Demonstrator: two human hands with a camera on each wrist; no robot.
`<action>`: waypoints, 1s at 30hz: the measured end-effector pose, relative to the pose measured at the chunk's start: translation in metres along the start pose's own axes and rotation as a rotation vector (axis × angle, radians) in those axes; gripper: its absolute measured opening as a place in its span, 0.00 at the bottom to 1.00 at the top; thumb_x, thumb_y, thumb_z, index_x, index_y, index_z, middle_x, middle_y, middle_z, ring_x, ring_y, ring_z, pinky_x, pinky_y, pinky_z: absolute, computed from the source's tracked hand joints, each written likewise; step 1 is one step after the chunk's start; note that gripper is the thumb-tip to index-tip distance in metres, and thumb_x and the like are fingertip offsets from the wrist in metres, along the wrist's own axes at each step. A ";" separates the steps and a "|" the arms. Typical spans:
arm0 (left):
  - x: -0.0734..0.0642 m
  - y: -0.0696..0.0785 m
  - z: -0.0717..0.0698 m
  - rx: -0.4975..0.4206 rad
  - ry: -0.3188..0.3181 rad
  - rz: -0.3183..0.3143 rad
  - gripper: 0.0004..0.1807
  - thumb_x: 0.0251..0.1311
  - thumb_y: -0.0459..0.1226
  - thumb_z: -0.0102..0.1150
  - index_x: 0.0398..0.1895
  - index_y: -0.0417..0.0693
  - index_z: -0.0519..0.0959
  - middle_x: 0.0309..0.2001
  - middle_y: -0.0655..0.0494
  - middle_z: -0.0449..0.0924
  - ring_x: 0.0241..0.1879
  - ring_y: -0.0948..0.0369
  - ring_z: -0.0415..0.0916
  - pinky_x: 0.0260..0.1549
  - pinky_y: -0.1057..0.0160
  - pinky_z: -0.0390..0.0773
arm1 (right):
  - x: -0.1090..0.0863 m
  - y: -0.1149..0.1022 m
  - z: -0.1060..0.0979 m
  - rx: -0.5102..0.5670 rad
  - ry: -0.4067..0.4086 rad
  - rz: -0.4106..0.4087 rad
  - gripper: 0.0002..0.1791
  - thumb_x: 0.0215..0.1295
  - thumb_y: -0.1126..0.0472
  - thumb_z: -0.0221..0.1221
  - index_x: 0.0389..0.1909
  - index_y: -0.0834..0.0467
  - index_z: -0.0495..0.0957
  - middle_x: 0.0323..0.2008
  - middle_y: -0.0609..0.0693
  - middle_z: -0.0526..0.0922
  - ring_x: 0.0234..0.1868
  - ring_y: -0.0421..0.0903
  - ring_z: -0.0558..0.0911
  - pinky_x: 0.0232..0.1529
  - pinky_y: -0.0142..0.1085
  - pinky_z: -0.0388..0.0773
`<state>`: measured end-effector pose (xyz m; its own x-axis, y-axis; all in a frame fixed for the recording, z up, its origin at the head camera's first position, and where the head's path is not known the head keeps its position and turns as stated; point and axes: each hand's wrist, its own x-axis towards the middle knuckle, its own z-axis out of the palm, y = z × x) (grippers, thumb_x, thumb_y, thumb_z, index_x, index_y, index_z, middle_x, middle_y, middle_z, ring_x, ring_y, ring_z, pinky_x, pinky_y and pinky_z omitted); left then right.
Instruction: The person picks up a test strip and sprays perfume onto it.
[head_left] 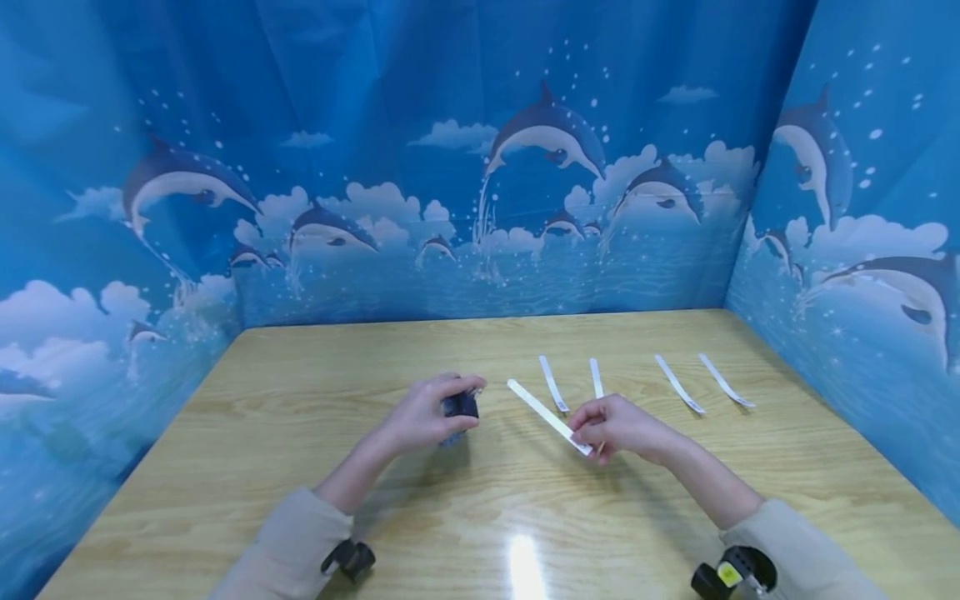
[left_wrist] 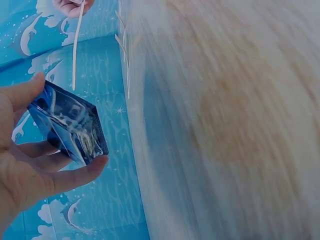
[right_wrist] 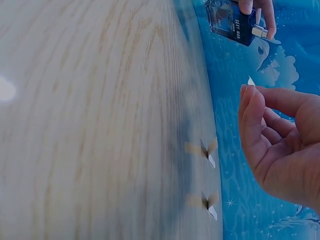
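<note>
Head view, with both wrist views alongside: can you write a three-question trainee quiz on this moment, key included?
1. Which hand holds the blue bottle?
2. True or false: the strip pinched by the right hand lies flat on the table.
3. How many other white strips show in the head view: A) two, B) four, C) six?

Key: 1. The left hand. 2. False; it is held above the table. 3. B.

In front of you: pale wood-grain table [head_left: 300, 400], white glare [head_left: 527, 568] near your side. Around it, blue sheet backdrop [head_left: 420, 100], printed leaping grey-and-white dolphins [head_left: 547, 133].
</note>
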<state>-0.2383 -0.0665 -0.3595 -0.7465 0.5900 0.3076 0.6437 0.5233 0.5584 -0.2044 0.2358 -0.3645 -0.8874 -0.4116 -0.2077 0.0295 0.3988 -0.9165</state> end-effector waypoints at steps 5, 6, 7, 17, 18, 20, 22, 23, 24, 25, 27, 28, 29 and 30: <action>0.000 -0.001 0.000 -0.016 0.002 -0.008 0.27 0.52 0.36 0.67 0.59 0.52 0.74 0.47 0.53 0.78 0.47 0.54 0.74 0.42 0.54 0.76 | -0.001 0.001 -0.001 0.001 0.000 0.000 0.11 0.59 0.68 0.57 0.40 0.72 0.75 0.25 0.51 0.77 0.23 0.42 0.76 0.21 0.30 0.75; 0.000 -0.002 0.000 -0.021 0.002 -0.012 0.27 0.53 0.37 0.66 0.59 0.52 0.74 0.48 0.52 0.78 0.48 0.53 0.74 0.44 0.53 0.76 | -0.001 0.001 -0.002 0.001 0.001 0.000 0.11 0.59 0.68 0.57 0.40 0.72 0.75 0.25 0.51 0.77 0.23 0.42 0.76 0.21 0.30 0.75; 0.000 -0.003 -0.001 -0.024 0.003 -0.016 0.27 0.53 0.37 0.66 0.59 0.52 0.73 0.50 0.52 0.77 0.50 0.53 0.73 0.46 0.52 0.75 | -0.002 0.001 -0.002 0.002 0.002 -0.001 0.11 0.59 0.68 0.57 0.40 0.72 0.75 0.25 0.51 0.77 0.23 0.42 0.76 0.21 0.30 0.75; 0.001 -0.007 -0.002 -0.097 0.013 -0.086 0.29 0.56 0.41 0.64 0.62 0.54 0.70 0.58 0.53 0.72 0.58 0.52 0.68 0.55 0.50 0.68 | -0.003 0.005 -0.006 0.001 0.010 -0.008 0.11 0.60 0.67 0.56 0.39 0.71 0.74 0.25 0.51 0.77 0.23 0.43 0.76 0.21 0.31 0.75; 0.001 -0.007 -0.002 -0.106 0.012 -0.094 0.29 0.56 0.41 0.64 0.62 0.54 0.70 0.59 0.54 0.72 0.58 0.52 0.67 0.56 0.50 0.67 | -0.003 0.005 -0.007 -0.002 0.011 -0.008 0.11 0.60 0.67 0.56 0.39 0.71 0.74 0.25 0.51 0.77 0.24 0.43 0.76 0.21 0.31 0.76; 0.001 -0.008 -0.001 -0.122 0.010 -0.111 0.30 0.55 0.41 0.64 0.63 0.54 0.70 0.60 0.55 0.71 0.60 0.52 0.66 0.57 0.50 0.66 | -0.004 0.006 -0.008 -0.006 0.017 -0.003 0.11 0.60 0.67 0.56 0.39 0.71 0.74 0.25 0.51 0.77 0.24 0.43 0.76 0.22 0.31 0.76; 0.001 -0.009 -0.001 -0.130 0.008 -0.123 0.30 0.55 0.41 0.64 0.63 0.55 0.69 0.61 0.55 0.70 0.60 0.52 0.65 0.57 0.50 0.66 | -0.004 0.007 -0.009 -0.005 0.024 0.001 0.11 0.60 0.66 0.56 0.40 0.71 0.74 0.25 0.51 0.77 0.24 0.43 0.76 0.22 0.32 0.76; 0.001 -0.009 -0.001 -0.131 0.007 -0.125 0.30 0.55 0.41 0.64 0.63 0.55 0.69 0.61 0.55 0.69 0.60 0.52 0.65 0.57 0.50 0.65 | -0.004 0.007 -0.010 -0.002 0.027 0.002 0.11 0.61 0.66 0.56 0.40 0.71 0.74 0.26 0.51 0.77 0.24 0.43 0.76 0.22 0.32 0.76; 0.001 -0.009 -0.001 -0.133 0.004 -0.127 0.30 0.55 0.41 0.64 0.64 0.55 0.69 0.62 0.56 0.69 0.61 0.52 0.65 0.57 0.50 0.65 | -0.004 0.008 -0.010 0.000 0.032 0.004 0.11 0.61 0.66 0.56 0.40 0.71 0.74 0.26 0.50 0.77 0.24 0.42 0.76 0.22 0.32 0.76; 0.001 -0.008 -0.002 -0.134 0.002 -0.130 0.31 0.56 0.41 0.64 0.64 0.56 0.69 0.62 0.56 0.69 0.61 0.53 0.64 0.58 0.50 0.65 | -0.005 0.008 -0.011 0.003 0.036 0.007 0.11 0.61 0.66 0.56 0.40 0.71 0.74 0.26 0.50 0.78 0.24 0.42 0.76 0.22 0.32 0.77; 0.001 -0.008 -0.002 -0.138 -0.003 -0.132 0.31 0.56 0.41 0.64 0.64 0.57 0.68 0.62 0.57 0.68 0.61 0.53 0.64 0.58 0.50 0.65 | -0.005 0.009 -0.013 0.008 0.043 0.008 0.12 0.61 0.66 0.56 0.41 0.72 0.74 0.26 0.50 0.78 0.25 0.42 0.76 0.23 0.33 0.77; 0.001 -0.008 -0.002 -0.140 -0.004 -0.132 0.31 0.56 0.41 0.64 0.64 0.57 0.68 0.62 0.57 0.68 0.61 0.53 0.64 0.58 0.50 0.65 | -0.005 0.010 -0.013 0.009 0.046 0.009 0.12 0.61 0.66 0.56 0.41 0.72 0.74 0.26 0.50 0.78 0.25 0.42 0.76 0.23 0.33 0.77; 0.001 -0.008 -0.002 -0.141 -0.005 -0.133 0.31 0.56 0.41 0.64 0.65 0.57 0.68 0.62 0.57 0.68 0.61 0.53 0.64 0.58 0.50 0.65 | -0.006 0.011 -0.014 0.011 0.050 0.011 0.12 0.60 0.66 0.56 0.41 0.72 0.74 0.25 0.50 0.78 0.25 0.42 0.76 0.23 0.33 0.77; 0.001 -0.007 -0.002 -0.145 -0.006 -0.134 0.31 0.56 0.41 0.64 0.65 0.57 0.68 0.62 0.57 0.68 0.61 0.53 0.64 0.58 0.50 0.65 | -0.006 0.012 -0.015 0.011 0.055 0.012 0.12 0.60 0.67 0.57 0.41 0.72 0.74 0.25 0.50 0.78 0.25 0.42 0.76 0.23 0.33 0.77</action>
<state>-0.2442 -0.0707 -0.3617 -0.8228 0.5247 0.2184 0.5070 0.5041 0.6991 -0.2058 0.2553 -0.3686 -0.9107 -0.3615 -0.1999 0.0451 0.3940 -0.9180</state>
